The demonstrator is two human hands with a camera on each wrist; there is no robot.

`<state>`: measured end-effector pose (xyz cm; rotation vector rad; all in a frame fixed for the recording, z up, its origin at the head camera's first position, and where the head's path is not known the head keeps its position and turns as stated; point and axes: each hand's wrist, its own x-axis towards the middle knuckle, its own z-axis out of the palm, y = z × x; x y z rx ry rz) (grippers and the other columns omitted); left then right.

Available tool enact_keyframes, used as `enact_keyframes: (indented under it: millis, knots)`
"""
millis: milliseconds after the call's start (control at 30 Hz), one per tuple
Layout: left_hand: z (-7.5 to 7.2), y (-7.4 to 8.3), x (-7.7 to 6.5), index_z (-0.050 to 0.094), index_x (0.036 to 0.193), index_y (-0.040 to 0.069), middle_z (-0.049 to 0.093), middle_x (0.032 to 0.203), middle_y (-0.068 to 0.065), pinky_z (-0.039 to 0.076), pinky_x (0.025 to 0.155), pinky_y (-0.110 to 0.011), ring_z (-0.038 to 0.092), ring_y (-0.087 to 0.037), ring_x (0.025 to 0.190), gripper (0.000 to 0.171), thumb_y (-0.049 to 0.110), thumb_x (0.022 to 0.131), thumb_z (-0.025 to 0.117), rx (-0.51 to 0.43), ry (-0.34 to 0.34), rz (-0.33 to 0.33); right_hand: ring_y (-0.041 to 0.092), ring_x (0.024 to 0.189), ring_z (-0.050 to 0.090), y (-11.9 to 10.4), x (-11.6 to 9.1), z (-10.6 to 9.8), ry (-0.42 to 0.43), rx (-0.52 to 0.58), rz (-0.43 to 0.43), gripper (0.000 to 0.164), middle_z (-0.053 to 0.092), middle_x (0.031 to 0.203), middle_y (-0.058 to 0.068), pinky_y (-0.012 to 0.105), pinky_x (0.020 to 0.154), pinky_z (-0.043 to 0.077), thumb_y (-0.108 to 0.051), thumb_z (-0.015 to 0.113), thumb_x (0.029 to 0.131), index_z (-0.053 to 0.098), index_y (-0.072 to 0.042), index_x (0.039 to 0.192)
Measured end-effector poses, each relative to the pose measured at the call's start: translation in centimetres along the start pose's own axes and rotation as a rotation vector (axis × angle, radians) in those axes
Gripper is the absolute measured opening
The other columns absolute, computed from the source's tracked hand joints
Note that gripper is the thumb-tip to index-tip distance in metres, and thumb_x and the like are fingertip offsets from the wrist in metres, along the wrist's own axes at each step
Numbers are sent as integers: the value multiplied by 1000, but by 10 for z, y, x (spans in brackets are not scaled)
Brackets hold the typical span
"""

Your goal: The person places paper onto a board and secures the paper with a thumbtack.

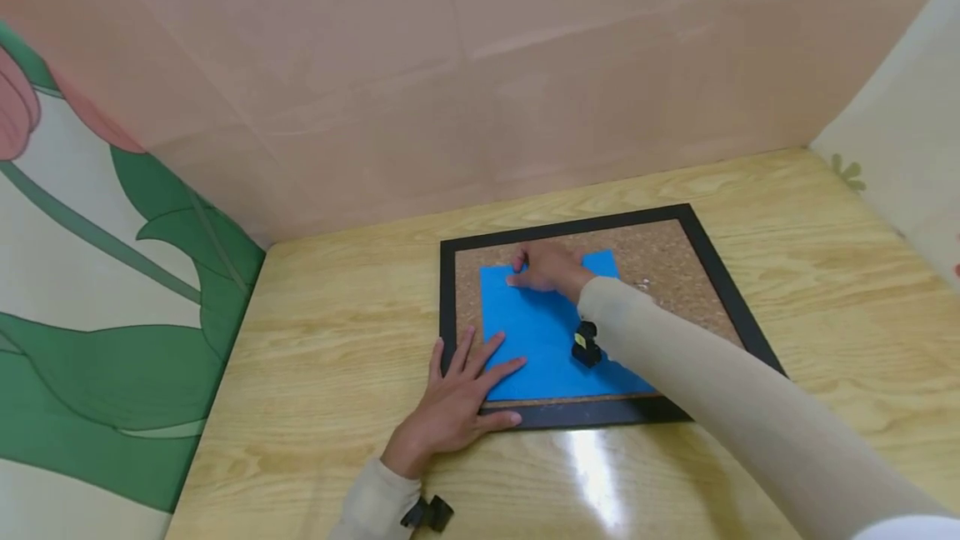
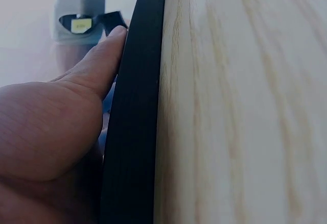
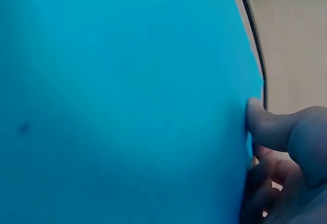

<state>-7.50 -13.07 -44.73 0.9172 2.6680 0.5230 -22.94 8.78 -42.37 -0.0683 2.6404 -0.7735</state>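
Note:
A sheet of blue paper (image 1: 532, 348) lies on a cork board (image 1: 660, 248) with a black frame (image 1: 562, 417). My left hand (image 1: 453, 407) rests with its fingers spread over the lower left corner, fingertips on the paper and the cork. Its thumb lies along the frame's near side, seen close up in the left wrist view. At the paper's top edge, left of the middle, my right hand (image 1: 551, 267) pinches the edge, its thumb (image 3: 260, 122) on the blue face and its other fingers curled beyond the edge. What lies inside those curled fingers is hidden.
Small shiny pieces (image 1: 642, 283) lie on the cork to the right of the paper, close by the right sleeve (image 1: 675, 348). The board sits on a wood-grain table (image 1: 337, 332). A pinkish covering (image 1: 465, 82) rises behind it, and a flower-patterned wall (image 1: 112, 340) stands at left.

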Motion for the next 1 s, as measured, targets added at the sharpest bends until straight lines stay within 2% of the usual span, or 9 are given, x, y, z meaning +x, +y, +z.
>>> enact_keyframes:
  millis: [100, 200, 333, 433, 467, 600, 767, 867, 1000]
  knots:
    - [2, -2, 1, 31, 155, 39, 9, 170, 1, -6, 115, -73, -7, -37, 156, 66, 56, 96, 56, -11, -6, 0, 30, 107, 54, 9, -3, 1, -14, -34, -72, 22, 61, 111, 8, 65, 108, 25, -33, 67, 96, 64, -19, 112]
    - [4, -4, 3, 30, 155, 41, 7, 170, 4, -7, 115, -72, -8, -35, 156, 67, 59, 95, 54, 2, -12, -13, 27, 99, 54, 20, -11, 0, -27, -64, -158, 16, 60, 105, 6, 62, 99, 30, -27, 68, 95, 67, -19, 109]
    - [5, -8, 7, 28, 155, 44, 6, 170, 6, -8, 116, -70, -9, -33, 157, 67, 61, 95, 52, 28, -11, -27, 23, 97, 58, 38, -37, -5, -40, -93, -270, 11, 65, 104, 4, 61, 99, 38, -22, 66, 96, 69, -17, 105]
    - [5, -10, 10, 28, 155, 44, 5, 170, 6, -8, 117, -70, -10, -33, 157, 67, 61, 95, 52, 29, -11, -27, 20, 96, 61, 57, -63, -12, -12, -133, -340, 9, 67, 103, 2, 49, 89, 50, -23, 64, 97, 69, -16, 103]
    - [4, -11, 11, 28, 155, 43, 5, 170, 5, -8, 117, -70, -10, -33, 157, 67, 61, 96, 52, 28, -11, -23, 19, 95, 62, 65, -72, -15, 12, -149, -361, 9, 68, 103, 1, 46, 84, 52, -23, 64, 97, 69, -17, 103]
    - [3, -14, 15, 29, 156, 41, 7, 170, 3, -7, 117, -70, -7, -34, 157, 66, 59, 96, 53, 20, 2, -11, 19, 98, 64, 101, -105, -28, 166, -284, -400, 13, 69, 105, -2, 49, 85, 48, -29, 62, 99, 69, -20, 105]
    - [0, -17, 13, 27, 157, 37, 8, 170, -4, -1, 118, -69, -3, -39, 156, 70, 59, 96, 54, 25, 31, -21, 30, 109, 61, 147, -139, -46, 327, -465, -417, 23, 67, 115, 2, 56, 85, 45, -35, 62, 99, 69, -21, 116]
    - [-3, -17, 8, 27, 157, 36, 9, 169, -6, 8, 119, -69, -2, -41, 156, 71, 58, 95, 55, 31, 63, -44, 36, 109, 59, 175, -151, -52, 420, -553, -417, 29, 67, 115, 7, 60, 85, 44, -36, 68, 93, 68, -18, 117]
    - [-7, -17, 2, 37, 154, 35, 15, 169, -6, 15, 117, -70, 0, -41, 156, 62, 55, 97, 53, 64, 89, -62, 39, 110, 58, 203, -157, -55, 505, -615, -362, 37, 67, 114, 13, 62, 87, 42, -37, 73, 88, 68, -13, 115]
